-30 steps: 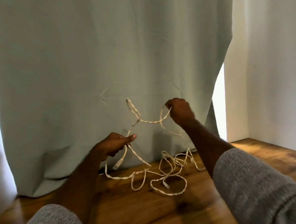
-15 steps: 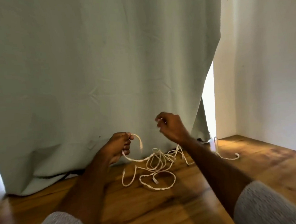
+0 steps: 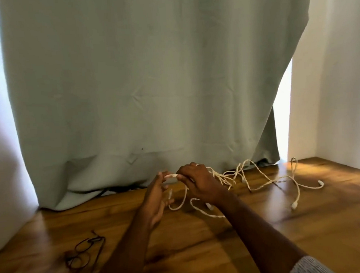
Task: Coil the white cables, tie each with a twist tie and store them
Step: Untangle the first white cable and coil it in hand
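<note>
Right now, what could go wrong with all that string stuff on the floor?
Two things, maybe. The white cables are still a loose tangle, so if the right hand and left hand pull on the end they hold, a knot could tighten. Also, the glasses lie on the wooden floor close by the left arm, so an elbow or knee might bump or crush them.

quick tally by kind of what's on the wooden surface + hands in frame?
White cables: tangled, separate count cannot be told; counted as 1 tangle
Eyeglasses: 1
Hands: 2, left hand and right hand, both at one cable end
Curtain behind: 1
Total: 5
</note>
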Demonstrator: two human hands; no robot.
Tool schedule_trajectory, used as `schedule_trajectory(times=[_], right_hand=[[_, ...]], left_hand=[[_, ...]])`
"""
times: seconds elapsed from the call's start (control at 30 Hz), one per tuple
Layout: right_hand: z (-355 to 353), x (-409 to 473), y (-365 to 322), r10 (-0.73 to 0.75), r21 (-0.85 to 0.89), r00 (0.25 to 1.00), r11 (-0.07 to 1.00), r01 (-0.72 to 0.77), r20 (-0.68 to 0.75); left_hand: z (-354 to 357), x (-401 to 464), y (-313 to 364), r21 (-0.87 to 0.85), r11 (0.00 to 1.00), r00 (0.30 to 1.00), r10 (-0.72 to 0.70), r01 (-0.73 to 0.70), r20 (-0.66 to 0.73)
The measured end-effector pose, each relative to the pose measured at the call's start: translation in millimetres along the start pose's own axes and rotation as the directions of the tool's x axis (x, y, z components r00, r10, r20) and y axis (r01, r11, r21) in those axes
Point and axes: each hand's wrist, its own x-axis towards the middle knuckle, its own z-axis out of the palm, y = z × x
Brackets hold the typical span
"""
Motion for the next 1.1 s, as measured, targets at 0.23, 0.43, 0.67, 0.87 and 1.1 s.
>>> schedule_trajectory(times=[0.23,0.43,0.67,0.87,1.1], right_hand=[[9,13,16,0.119,0.135,0.972,0.986,-0.093,-0.204],[40,-1,24,0.136,-0.135,0.929,0.972,-0.192,-0.344],[45,0,26,0.091,-0.480,0.985,0.864,-0.152,-0.149],[36,-14,55,0.302,0.312,0.888,0.930,-0.194,-0.347],[27,16,49,0.299,-0.268,0.950,0.926,-0.266,0.090]], left_hand=[[-5,6,-25,-0.185,0.981,0.986,0.082,-0.054,0.147],[-10,5,-20,-0.467,0.859,0.932,-0.030,0.208,0.360],[-3,0,-13,-0.513,0.828,0.886,0.044,0.226,0.462],[-7,1,21,-0.672,0.735,0.931,0.176,0.092,0.320],[5,0,45,-0.638,0.765,0.929,0.296,-0.091,0.224]])
